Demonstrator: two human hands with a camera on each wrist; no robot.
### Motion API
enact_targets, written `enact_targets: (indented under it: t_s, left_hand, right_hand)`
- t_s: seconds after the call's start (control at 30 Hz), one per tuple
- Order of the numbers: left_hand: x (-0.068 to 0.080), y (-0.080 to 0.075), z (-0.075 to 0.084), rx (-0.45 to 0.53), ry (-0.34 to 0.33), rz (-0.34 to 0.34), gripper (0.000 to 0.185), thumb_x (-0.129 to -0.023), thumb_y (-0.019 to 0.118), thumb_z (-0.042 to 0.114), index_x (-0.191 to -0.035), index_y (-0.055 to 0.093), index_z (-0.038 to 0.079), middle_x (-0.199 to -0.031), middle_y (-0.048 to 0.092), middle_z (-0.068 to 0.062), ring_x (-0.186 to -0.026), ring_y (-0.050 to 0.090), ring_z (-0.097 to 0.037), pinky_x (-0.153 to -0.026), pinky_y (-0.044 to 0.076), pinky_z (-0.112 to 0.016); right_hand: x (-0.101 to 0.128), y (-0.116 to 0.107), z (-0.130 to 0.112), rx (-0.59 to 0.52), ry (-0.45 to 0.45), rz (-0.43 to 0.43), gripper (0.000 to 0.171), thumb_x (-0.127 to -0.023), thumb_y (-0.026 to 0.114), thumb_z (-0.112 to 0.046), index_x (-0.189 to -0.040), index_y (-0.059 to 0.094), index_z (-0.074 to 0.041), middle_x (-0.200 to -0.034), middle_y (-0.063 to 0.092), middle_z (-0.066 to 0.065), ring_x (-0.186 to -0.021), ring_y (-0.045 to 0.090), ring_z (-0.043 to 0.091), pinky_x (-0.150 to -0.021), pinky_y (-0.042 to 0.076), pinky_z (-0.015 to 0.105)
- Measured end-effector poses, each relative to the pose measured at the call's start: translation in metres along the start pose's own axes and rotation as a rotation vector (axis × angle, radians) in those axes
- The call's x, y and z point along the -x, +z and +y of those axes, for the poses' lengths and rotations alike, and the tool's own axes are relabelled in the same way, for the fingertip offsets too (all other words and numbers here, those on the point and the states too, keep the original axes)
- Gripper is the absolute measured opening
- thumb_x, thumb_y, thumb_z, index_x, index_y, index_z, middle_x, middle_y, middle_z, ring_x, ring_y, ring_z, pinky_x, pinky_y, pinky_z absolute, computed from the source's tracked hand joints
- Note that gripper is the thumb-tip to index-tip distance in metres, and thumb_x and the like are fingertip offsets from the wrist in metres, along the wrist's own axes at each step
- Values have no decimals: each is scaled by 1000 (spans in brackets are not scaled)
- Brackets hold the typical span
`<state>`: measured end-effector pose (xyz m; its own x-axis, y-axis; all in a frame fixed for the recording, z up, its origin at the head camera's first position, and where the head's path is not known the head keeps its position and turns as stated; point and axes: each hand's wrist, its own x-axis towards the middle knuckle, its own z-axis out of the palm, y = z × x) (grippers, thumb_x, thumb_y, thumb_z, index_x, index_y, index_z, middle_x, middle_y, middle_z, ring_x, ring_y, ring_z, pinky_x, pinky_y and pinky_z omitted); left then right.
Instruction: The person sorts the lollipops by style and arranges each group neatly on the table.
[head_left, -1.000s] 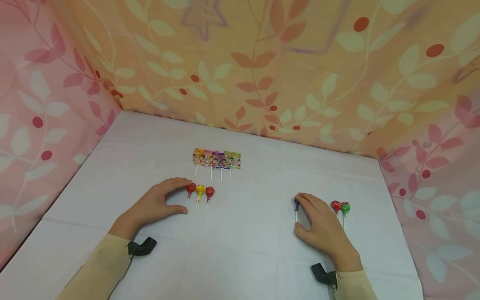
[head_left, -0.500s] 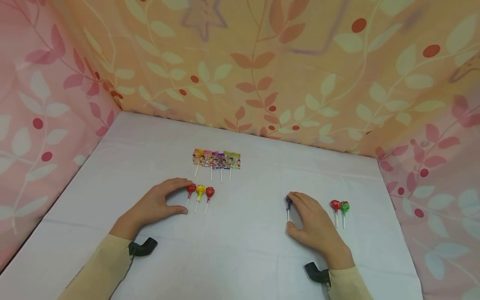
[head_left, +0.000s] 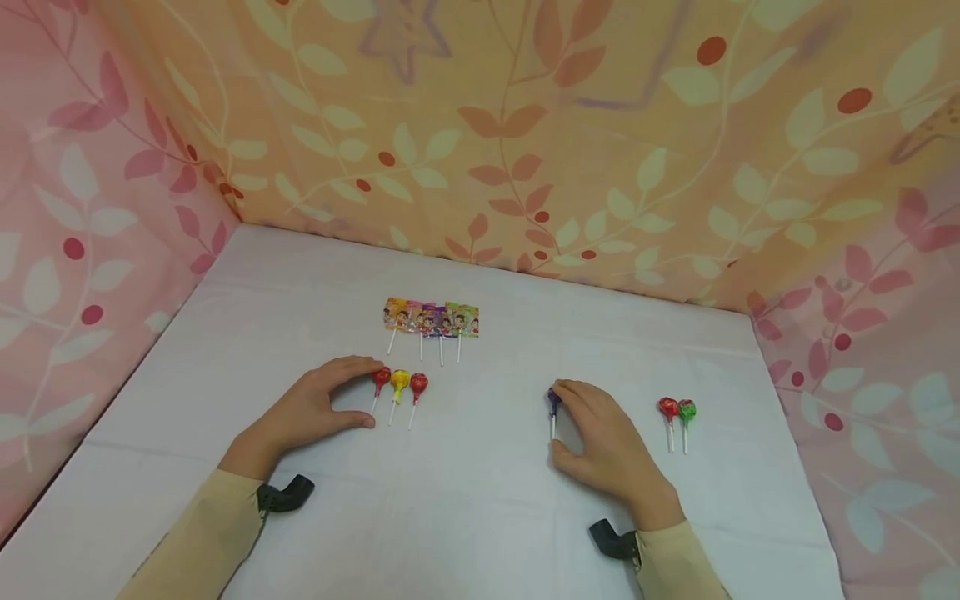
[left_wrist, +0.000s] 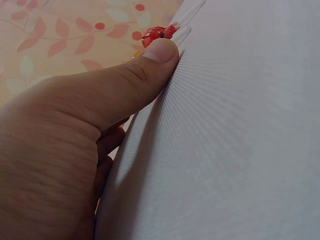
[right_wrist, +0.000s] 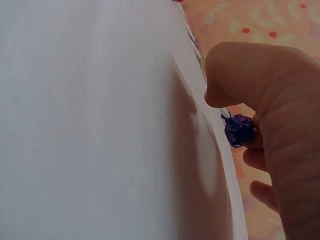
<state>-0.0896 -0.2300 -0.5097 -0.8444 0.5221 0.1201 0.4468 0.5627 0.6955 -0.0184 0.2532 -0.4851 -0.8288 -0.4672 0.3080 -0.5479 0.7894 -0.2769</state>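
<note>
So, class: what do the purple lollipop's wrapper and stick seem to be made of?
Purple lollipop wrapper: probably thin foil or plastic film, crinkled with small glints. Its stick: smooth, matte white, likely plastic or rolled paper; the look leaves that open. The right hand holds it.

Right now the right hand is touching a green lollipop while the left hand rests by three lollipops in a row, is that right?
Not quite: the right hand touches a purple lollipop, not green, as the head view shows. The left hand does rest by the three lollipops.

Purple lollipop (head_left: 553,401) wrapper crinkled, glossy foil; tablecloth (head_left: 480,500) matt white woven cloth
</note>
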Motion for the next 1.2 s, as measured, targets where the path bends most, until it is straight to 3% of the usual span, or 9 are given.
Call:
enact_targets:
  t_s: [0.37,0.73,1.2]
  left_hand:
    - [0,-2,3,16,-7,-5,85,-81,99,40,-156,62,29,-157,60,4,-148,52,-26,-120,45,-59]
    - [1,-3,5,18,-11,-8,84,-81,100,39,-155,62,29,-156,61,4,-148,52,-25,-121,44,-58]
    - [0,-2,3,19,3,-1,85,-80,99,41,-156,62,29,-157,60,5,-148,52,-25,-120,45,-59]
  right_hand:
    - [-18,7,-11,8,-32,-52,72,-88,78,-30,-150,60,0,-151,62,12,-143,56,30,-131,30,48]
    - [-30,15,-20,-15,-68,-49,71,-89,79,-30,-151,60,-1,-153,61,10,-145,53,28,-124,43,49]
    - [-51,29,-41,-27,-117,-59,72,-90,77,-32,-152,59,-1,-154,60,10,-146,52,28,-126,39,44]
